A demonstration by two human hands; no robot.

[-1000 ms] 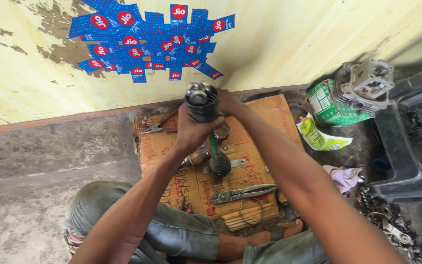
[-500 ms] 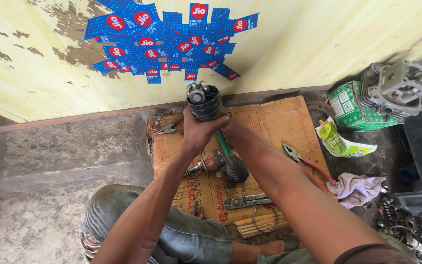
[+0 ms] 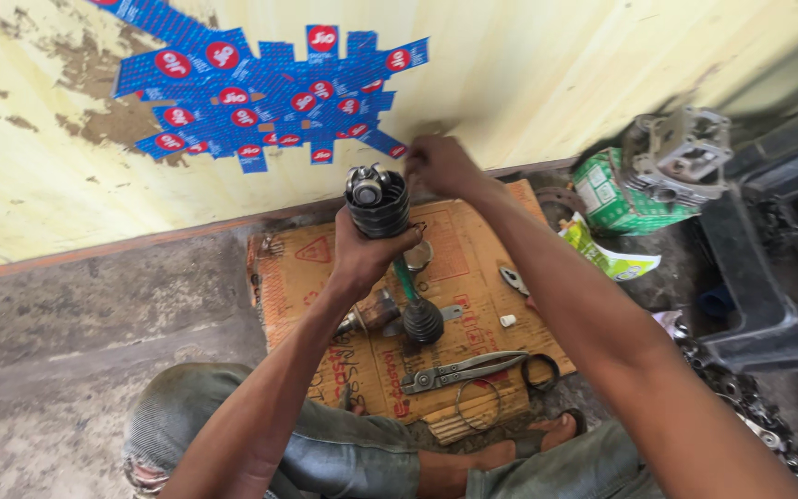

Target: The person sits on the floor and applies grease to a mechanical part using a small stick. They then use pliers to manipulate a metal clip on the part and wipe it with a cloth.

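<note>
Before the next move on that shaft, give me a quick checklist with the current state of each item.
1. Left hand gripped around the black ribbed rubber boot of the drive shaft: ok.
2. Shaft upright, lower joint on the brown cardboard sheet: ok.
3. Right hand on the shaft: not ok, it is beside it, near the wall.
4. Steel pliers lying near: ok.
5. Right hand holding anything: cannot tell.
</note>
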